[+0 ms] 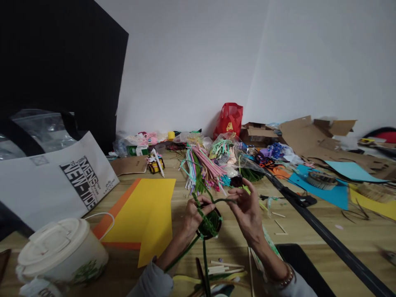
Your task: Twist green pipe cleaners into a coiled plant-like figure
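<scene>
Between my hands is a small round piece made of dark green pipe cleaners (210, 225), with loose green stems sticking out above and below. My left hand (195, 214) grips its upper left side, fingers closed on it. One green stem runs across to my right hand (246, 210), whose thumb and fingertips pinch its end. Below the piece, short white sticks (221, 268) and yellow and green strips lie on the table. Just beyond my hands lies a bundle of pink, white and green pipe cleaners (206, 163).
Yellow paper (151, 210) over orange paper lies left, near a lidded white tub (62, 251) and a white bag (55, 185). A red bag (229, 119) stands at the back. On the right are a long black bar (321, 231), blue paper (334, 196) and cardboard (306, 136).
</scene>
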`<state>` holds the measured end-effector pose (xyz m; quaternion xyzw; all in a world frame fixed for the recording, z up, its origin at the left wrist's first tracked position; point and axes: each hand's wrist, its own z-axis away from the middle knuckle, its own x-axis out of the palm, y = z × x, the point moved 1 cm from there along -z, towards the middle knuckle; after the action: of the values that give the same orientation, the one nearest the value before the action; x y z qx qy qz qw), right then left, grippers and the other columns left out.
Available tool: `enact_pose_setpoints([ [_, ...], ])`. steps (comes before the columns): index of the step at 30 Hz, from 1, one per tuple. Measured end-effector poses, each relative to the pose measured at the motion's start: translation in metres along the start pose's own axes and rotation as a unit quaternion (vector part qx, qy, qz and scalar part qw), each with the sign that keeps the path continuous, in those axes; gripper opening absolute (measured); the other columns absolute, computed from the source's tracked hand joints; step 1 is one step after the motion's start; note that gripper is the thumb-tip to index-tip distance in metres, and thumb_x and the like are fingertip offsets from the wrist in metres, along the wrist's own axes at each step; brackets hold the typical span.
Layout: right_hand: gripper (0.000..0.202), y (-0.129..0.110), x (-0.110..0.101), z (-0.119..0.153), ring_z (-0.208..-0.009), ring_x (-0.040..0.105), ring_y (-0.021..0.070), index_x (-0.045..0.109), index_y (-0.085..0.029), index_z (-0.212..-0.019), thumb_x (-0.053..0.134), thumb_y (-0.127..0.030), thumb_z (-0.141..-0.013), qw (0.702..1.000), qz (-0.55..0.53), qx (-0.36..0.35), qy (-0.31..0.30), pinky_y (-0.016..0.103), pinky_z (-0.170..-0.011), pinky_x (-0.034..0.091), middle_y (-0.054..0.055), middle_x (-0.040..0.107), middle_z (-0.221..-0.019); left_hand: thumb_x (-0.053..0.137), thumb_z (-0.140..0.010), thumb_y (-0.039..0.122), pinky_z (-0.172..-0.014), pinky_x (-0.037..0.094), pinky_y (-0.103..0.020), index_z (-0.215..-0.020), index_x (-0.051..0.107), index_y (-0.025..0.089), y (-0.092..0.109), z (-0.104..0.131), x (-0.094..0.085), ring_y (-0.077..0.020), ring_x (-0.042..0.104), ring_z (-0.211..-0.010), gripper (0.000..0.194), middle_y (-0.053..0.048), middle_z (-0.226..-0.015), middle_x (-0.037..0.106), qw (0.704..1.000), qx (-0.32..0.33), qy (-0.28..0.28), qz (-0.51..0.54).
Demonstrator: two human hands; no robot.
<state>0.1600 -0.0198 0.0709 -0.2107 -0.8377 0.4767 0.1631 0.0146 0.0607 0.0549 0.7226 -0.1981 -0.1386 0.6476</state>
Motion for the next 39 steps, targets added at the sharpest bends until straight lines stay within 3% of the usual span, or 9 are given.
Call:
enact_pose_setpoints([
  [2, 0.065, 0.000, -0.003, -0.003, -0.084, 0.059, 0.0196, 0.035, -0.030, -0.131, 0.069, -0.039, -0.076, 1.000, -0.025, 0.010, -0.004, 0.034, -0.076, 0.050, 0.007, 0.058, -0.100, 0.075, -0.060, 0.032, -0.063, 0.042, -0.027, -0.070, 0.066, 0.016, -0.002, 0.000, 0.000, -0.0175, 0.058, -0.068, 0.020, -0.003, -0.068, 0.062, 1.000, -0.004, 0.004, 0.009],
  [6, 0.039, 0.006, -0.003, -0.003, -0.095, 0.058, 0.0230, 0.060, -0.026, -0.110, 0.069, -0.041, -0.075, 0.992, 0.005, 0.071, -0.105, 0.035, -0.080, 0.049, 0.007, 0.062, -0.102, 0.073, -0.063, 0.032, -0.067, 0.043, -0.027, -0.073, 0.067, 0.016, -0.003, 0.001, 0.001, -0.0176, 0.058, -0.070, 0.019, -0.003, -0.070, 0.063, 1.000, 0.008, -0.006, -0.007],
  [9, 0.024, 0.013, 0.000, 0.000, -0.095, 0.059, 0.0238, 0.067, -0.024, -0.098, 0.064, -0.040, -0.080, 0.986, 0.050, 0.058, -0.148, 0.036, -0.082, 0.048, 0.007, 0.065, -0.102, 0.070, -0.065, 0.030, -0.069, 0.043, -0.027, -0.070, 0.067, 0.016, -0.002, 0.002, 0.003, -0.0171, 0.058, -0.069, 0.015, -0.004, -0.069, 0.063, 0.999, 0.015, -0.029, -0.005],
  [14, 0.019, 0.017, 0.002, 0.002, -0.079, 0.061, 0.0197, 0.065, -0.020, -0.087, 0.053, -0.035, -0.088, 0.980, 0.094, -0.003, -0.177, 0.031, -0.071, 0.048, 0.006, 0.066, -0.084, 0.069, -0.064, 0.031, -0.070, 0.044, -0.028, -0.065, 0.064, 0.015, 0.000, 0.001, 0.005, -0.0180, 0.058, -0.070, 0.016, -0.004, -0.068, 0.062, 0.999, 0.032, -0.031, -0.011],
  [19, 0.018, 0.013, 0.002, 0.005, -0.079, 0.061, 0.0186, 0.063, -0.019, -0.090, 0.049, -0.030, -0.091, 0.975, 0.133, -0.023, -0.175, 0.028, -0.071, 0.047, 0.005, 0.066, -0.086, 0.070, -0.063, 0.029, -0.067, 0.043, -0.027, -0.067, 0.063, 0.015, 0.003, 0.001, 0.004, -0.0172, 0.057, -0.069, 0.016, -0.003, -0.068, 0.062, 0.999, 0.046, -0.009, -0.027],
  [25, 0.017, 0.009, 0.004, 0.006, -0.082, 0.062, 0.0187, 0.061, -0.019, -0.092, 0.045, -0.026, -0.092, 0.967, 0.165, -0.056, -0.188, 0.028, -0.072, 0.048, 0.006, 0.066, -0.088, 0.069, -0.063, 0.031, -0.065, 0.043, -0.026, -0.066, 0.062, 0.014, 0.003, -0.001, 0.001, -0.0167, 0.057, -0.068, 0.018, -0.003, -0.067, 0.061, 0.998, 0.044, -0.026, -0.031],
  [34, 0.018, 0.011, -0.002, 0.002, -0.084, 0.061, 0.0181, 0.056, -0.019, -0.099, 0.041, -0.014, -0.092, 0.923, 0.213, -0.179, -0.264, 0.030, -0.074, 0.048, 0.008, 0.063, -0.092, 0.073, -0.059, 0.037, -0.064, 0.042, -0.026, -0.064, 0.062, 0.014, 0.005, -0.001, 0.000, -0.0155, 0.055, -0.065, 0.026, -0.002, -0.064, 0.059, 0.999, 0.018, -0.026, -0.010],
  [39, 0.029, -0.003, -0.004, -0.001, -0.085, 0.059, 0.0186, 0.056, -0.021, -0.116, 0.043, -0.012, -0.091, 0.889, 0.263, -0.189, -0.323, 0.030, -0.072, 0.047, 0.008, 0.062, -0.094, 0.075, -0.058, 0.035, -0.064, 0.040, -0.025, -0.069, 0.064, 0.014, 0.008, 0.003, -0.001, -0.0157, 0.054, -0.069, 0.026, -0.002, -0.069, 0.060, 0.996, -0.014, -0.086, -0.014],
])
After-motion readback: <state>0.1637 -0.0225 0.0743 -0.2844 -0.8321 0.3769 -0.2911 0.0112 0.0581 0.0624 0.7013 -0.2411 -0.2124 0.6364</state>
